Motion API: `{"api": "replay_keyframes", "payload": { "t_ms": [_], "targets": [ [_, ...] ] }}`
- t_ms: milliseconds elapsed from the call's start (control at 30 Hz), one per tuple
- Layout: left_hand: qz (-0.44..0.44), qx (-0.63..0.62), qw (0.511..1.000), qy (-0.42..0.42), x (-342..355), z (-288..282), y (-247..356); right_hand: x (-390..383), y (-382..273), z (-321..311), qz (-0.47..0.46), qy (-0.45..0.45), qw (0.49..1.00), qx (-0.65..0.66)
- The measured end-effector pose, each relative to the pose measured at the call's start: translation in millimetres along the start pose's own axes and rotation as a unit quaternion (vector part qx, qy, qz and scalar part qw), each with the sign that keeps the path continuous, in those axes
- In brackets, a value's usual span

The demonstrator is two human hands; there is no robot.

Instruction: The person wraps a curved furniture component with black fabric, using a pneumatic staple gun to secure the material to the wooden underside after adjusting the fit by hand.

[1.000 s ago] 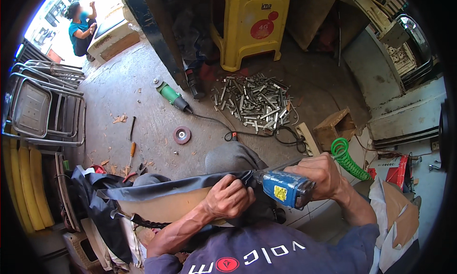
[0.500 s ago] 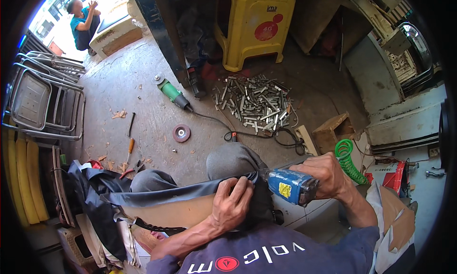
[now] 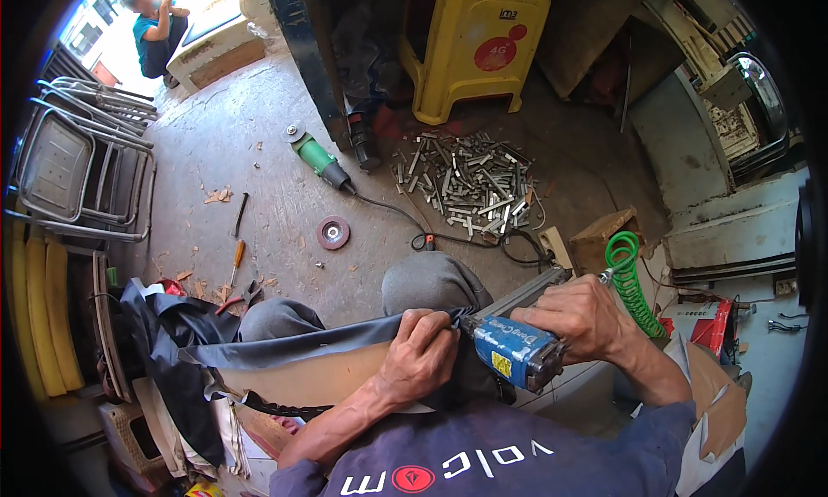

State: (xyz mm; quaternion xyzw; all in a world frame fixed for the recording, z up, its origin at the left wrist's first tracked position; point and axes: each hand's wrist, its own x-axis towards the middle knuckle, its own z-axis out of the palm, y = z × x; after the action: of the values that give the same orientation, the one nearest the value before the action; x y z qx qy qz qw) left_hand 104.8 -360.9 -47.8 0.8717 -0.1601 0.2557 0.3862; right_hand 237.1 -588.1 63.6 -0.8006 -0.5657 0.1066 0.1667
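Observation:
My right hand (image 3: 576, 317) grips a blue pneumatic staple gun (image 3: 511, 352) with a long grey magazine. Its nose meets the edge of black upholstery fabric (image 3: 302, 345), close to my left fingertips; the exact contact point is hidden. My left hand (image 3: 417, 357) pinches that fabric, pulled over the rim of a tan panel (image 3: 302, 378) lying across my lap. Behind my right hand, a green coiled air hose (image 3: 636, 298) ends in a metal fitting near the gun's handle. More black fabric (image 3: 177, 350) hangs in loose folds at the left.
A green angle grinder (image 3: 319, 162), a grinding disc (image 3: 333, 233), a screwdriver (image 3: 237, 257) and red-handled pliers (image 3: 241, 298) lie on the floor. Beyond my knees, a heap of staple strips (image 3: 470, 186) lies before a yellow stool (image 3: 479, 57). Folding chairs (image 3: 60, 169) stand left; a person (image 3: 155, 31) crouches far left.
The staple gun has turned slightly and shifted left, so its magazine and the hose fitting now show. My left hand keeps its pinch on the fabric. The whole view has shifted a little.

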Motion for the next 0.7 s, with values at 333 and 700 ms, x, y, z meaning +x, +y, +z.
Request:
{"api": "replay_keyframes", "payload": {
  "t_ms": [333, 700],
  "targets": [
    [-0.012, 0.004, 1.000, 0.007, 0, 3, 0, 3, -2, 3, 0.026, -0.025, 0.999, -0.005],
    [-0.022, -0.001, 1.000, -0.005, 2, 2, 0, -15, -3, 22, 0.040, 0.025, 0.998, 0.042]
  ]
}}
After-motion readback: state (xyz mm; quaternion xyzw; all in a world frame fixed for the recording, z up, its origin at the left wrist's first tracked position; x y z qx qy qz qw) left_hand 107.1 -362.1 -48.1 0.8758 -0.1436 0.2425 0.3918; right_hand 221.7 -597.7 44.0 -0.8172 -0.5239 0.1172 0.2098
